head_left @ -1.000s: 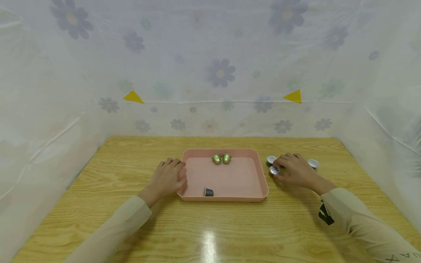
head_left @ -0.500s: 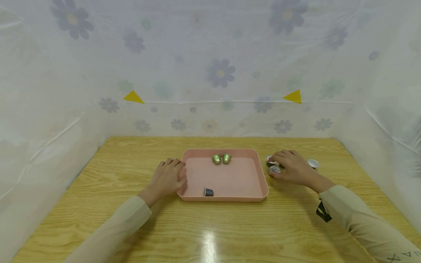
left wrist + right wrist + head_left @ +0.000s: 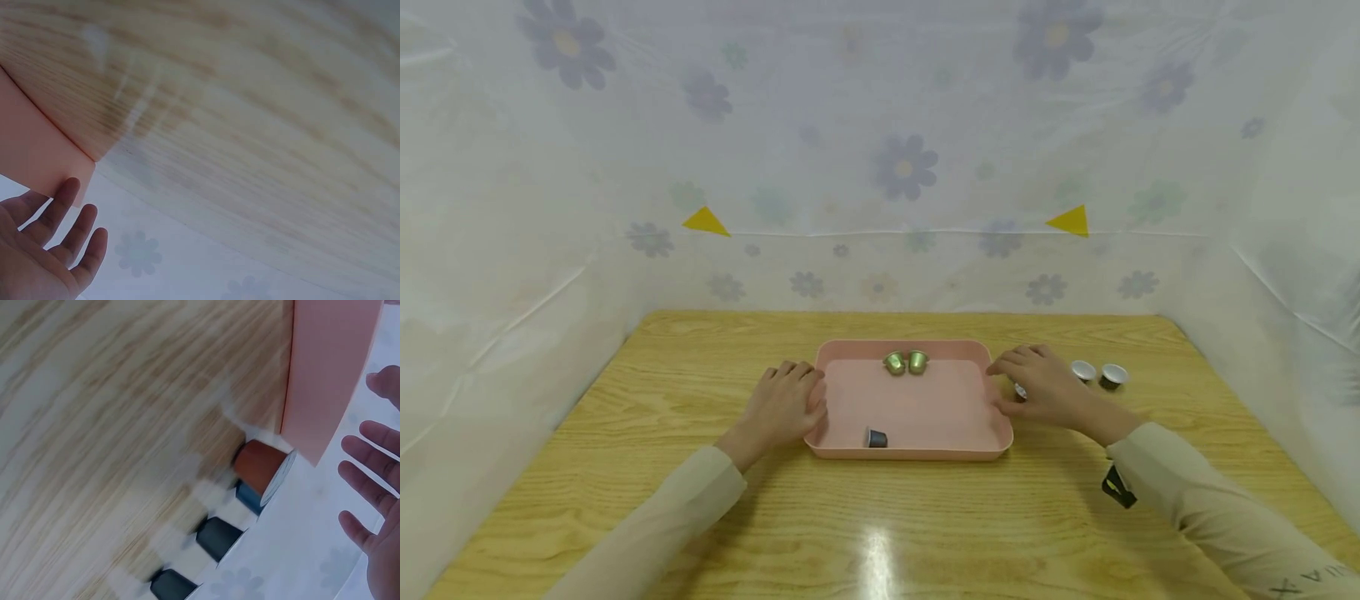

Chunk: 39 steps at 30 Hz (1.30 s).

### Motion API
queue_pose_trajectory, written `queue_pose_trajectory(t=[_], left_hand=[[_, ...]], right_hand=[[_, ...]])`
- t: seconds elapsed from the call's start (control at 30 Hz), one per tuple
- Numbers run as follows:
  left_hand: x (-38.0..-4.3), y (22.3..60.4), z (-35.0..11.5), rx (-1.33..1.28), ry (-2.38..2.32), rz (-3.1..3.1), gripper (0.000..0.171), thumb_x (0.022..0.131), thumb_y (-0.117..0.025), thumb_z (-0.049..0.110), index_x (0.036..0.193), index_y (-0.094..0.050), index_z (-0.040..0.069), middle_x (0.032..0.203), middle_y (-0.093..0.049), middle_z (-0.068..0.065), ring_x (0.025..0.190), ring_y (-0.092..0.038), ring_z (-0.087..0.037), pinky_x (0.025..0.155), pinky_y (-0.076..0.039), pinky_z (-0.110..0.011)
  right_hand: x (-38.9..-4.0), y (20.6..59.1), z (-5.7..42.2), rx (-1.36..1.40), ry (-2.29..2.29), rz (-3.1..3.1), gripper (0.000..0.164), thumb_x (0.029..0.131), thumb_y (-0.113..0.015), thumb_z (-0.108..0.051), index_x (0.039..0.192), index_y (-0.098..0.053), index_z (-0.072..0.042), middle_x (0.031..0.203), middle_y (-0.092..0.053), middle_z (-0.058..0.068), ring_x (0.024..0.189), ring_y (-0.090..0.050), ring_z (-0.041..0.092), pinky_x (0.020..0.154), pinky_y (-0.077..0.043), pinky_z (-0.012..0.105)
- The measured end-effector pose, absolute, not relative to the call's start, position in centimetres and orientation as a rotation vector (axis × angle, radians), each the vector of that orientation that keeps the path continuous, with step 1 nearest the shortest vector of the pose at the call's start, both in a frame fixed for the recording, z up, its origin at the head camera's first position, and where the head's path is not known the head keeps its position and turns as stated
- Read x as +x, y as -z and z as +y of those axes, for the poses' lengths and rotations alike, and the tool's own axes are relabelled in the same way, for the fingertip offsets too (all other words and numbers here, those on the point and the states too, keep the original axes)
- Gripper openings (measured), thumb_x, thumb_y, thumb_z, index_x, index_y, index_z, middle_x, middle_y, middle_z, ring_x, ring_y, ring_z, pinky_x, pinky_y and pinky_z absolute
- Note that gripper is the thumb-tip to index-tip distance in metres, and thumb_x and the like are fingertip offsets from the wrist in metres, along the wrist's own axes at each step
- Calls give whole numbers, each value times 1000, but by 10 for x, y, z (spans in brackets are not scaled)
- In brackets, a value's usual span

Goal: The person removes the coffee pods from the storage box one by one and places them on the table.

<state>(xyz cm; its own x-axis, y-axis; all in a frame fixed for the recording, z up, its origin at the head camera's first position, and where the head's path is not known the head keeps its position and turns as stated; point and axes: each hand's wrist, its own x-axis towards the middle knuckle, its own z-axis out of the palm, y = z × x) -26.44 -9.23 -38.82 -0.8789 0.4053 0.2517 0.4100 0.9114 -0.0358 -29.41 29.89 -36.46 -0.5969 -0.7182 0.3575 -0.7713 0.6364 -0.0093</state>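
A pink tray (image 3: pixel 934 408) lies on the table. At its left wall my left hand (image 3: pixel 780 402) holds the edge; in the left wrist view its thumb passes behind the pink wall and a finger lies in front. My right hand (image 3: pixel 1041 385) hovers by the right wall with relaxed, spread fingers and nothing in its grasp. Two green coffee capsules (image 3: pixel 906 362) sit at the tray's back and a dark grey capsule (image 3: pixel 877 438) lies at its front. Beneath my right hand, the right wrist view has a brown capsule (image 3: pixel 257 464) and a blue capsule (image 3: pixel 249 496).
Right of my right hand stand two dark capsules with white lids, a nearer capsule (image 3: pixel 1082 372) and an outer capsule (image 3: pixel 1113 377). A flowered curtain (image 3: pixel 902 167) encloses the wooden table (image 3: pixel 880 517). A small black item (image 3: pixel 1118 487) hangs at the right cuff.
My right hand has moved left from among the loose capsules to the tray's right wall, uncovering a white-lidded capsule behind it. The left hand and the capsules in the tray have stayed put.
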Motion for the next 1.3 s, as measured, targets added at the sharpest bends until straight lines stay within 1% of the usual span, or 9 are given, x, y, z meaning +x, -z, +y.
queue_pose_trajectory(t=[0.17, 0.3, 0.67, 0.9, 1.13, 1.3], left_hand=[[-265, 389, -93, -618, 28, -2810, 39, 84, -55, 35, 114, -61, 10, 112, -60, -6, 104, -54, -28, 86, -45, -45], [-265, 389, -93, -614, 22, -2813, 39, 84, -55, 35, 114, -61, 11, 112, -60, -5, 104, -54, -28, 86, -45, -45], [-262, 385, -92, -608, 28, -2827, 38, 85, -54, 34, 114, -61, 10, 113, -60, -6, 105, -54, -28, 86, -45, -45], [-262, 386, -92, -610, 23, -2819, 38, 85, -55, 34, 113, -61, 10, 112, -60, -5, 104, -54, -28, 86, -45, -45], [-262, 386, -92, -615, 34, -2810, 37, 85, -55, 34, 112, -62, 10, 112, -60, -5, 103, -55, -28, 86, -45, -45], [-262, 385, -93, -621, 34, -2806, 37, 84, -56, 33, 113, -62, 10, 112, -60, -5, 103, -55, -28, 86, -45, -45]], right_hand=[[-294, 369, 288, 1250, -240, -2513, 37, 71, -73, -27, 103, -63, -11, 102, -63, 2, 97, -57, 24, 86, -41, 51], [-293, 373, 278, 1291, -235, -2486, 39, 70, -75, -29, 102, -63, -11, 101, -63, 1, 98, -57, 22, 86, -42, 50], [-288, 379, 250, 1381, -237, -2420, 37, 72, -71, -33, 101, -63, -13, 97, -62, -3, 95, -56, 18, 82, -44, 45], [-283, 381, 235, 1401, -246, -2523, 38, 77, -67, -41, 105, -62, -16, 101, -62, -5, 98, -54, 17, 88, -41, 44], [-281, 382, 223, 1456, -187, -2472, 38, 78, -65, -44, 106, -62, -19, 101, -62, -6, 98, -54, 14, 87, -40, 41], [-280, 383, 215, 1486, -152, -2412, 37, 78, -65, -44, 105, -63, -19, 101, -63, -7, 97, -55, 13, 87, -43, 39]])
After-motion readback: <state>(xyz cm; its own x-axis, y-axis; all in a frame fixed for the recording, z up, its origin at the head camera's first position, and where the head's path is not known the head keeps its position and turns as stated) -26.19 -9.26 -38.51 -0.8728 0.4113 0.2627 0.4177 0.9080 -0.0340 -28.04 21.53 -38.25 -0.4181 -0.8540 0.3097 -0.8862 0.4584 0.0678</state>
